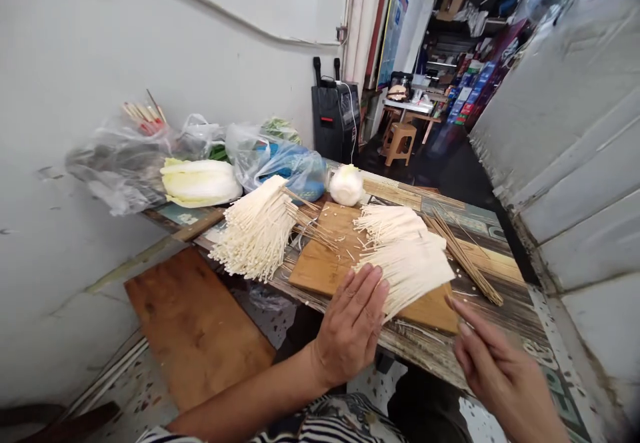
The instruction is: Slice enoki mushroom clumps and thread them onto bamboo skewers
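Note:
Flattened enoki mushrooms (413,269) lie fanned out on a wooden cutting board (320,263). My left hand (354,316) rests with fingers stretched out and flat over their near left end. To the right of the board, my right hand (495,363) pinches a thin bamboo skewer (450,301), its tip close to the cut base of the mushrooms. Behind this portion lies more enoki (393,223). A pile of skewered enoki (257,229) sits left of the board, its sticks pointing right. Loose bamboo skewers (465,256) lie in a bundle on the right.
A napa cabbage (203,183), plastic bags (277,159) and a round white vegetable (346,185) line the back of the table (500,276). A black speaker (336,116) stands beyond. Below left is a brown board (195,323). A stool (400,143) stands farther off.

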Available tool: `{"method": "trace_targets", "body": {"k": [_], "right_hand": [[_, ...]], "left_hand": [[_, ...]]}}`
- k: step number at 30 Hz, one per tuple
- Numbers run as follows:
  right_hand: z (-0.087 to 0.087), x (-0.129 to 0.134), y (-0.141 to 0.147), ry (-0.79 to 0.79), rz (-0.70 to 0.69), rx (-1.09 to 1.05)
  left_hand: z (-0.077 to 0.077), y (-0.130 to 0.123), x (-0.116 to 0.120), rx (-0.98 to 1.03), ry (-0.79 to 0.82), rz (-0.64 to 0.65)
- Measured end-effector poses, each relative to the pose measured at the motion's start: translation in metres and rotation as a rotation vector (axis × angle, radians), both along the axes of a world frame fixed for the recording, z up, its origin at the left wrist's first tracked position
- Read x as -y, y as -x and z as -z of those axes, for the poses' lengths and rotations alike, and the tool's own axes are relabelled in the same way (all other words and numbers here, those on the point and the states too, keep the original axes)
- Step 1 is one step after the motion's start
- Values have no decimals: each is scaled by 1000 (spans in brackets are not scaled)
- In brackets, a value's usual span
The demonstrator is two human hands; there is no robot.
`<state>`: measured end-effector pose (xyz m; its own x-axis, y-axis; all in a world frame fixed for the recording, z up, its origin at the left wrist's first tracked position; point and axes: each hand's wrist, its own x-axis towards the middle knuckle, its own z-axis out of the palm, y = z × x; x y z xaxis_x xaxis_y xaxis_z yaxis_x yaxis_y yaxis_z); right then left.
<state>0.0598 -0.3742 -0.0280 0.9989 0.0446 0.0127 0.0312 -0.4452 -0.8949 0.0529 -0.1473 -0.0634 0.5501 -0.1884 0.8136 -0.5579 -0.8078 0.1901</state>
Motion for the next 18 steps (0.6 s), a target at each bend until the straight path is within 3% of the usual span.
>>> {"method": "trace_targets", "body": {"k": [3,6,11,14,18], "right_hand": [[37,-14,3,-178,44,-205],[62,-18,8,-175,82,-241],[69,-15,13,81,11,-58],[72,-13,20,266,-15,133],[78,-10,34,365,-50,264]], "left_hand": [[3,0,0,-91,-77,-5],[6,-6,10,-249,-212,10],[11,-27,36,-441,-471,-4],[13,-42,46,-474,-521,-51],[19,-58,48,-484,-565,24]]}}
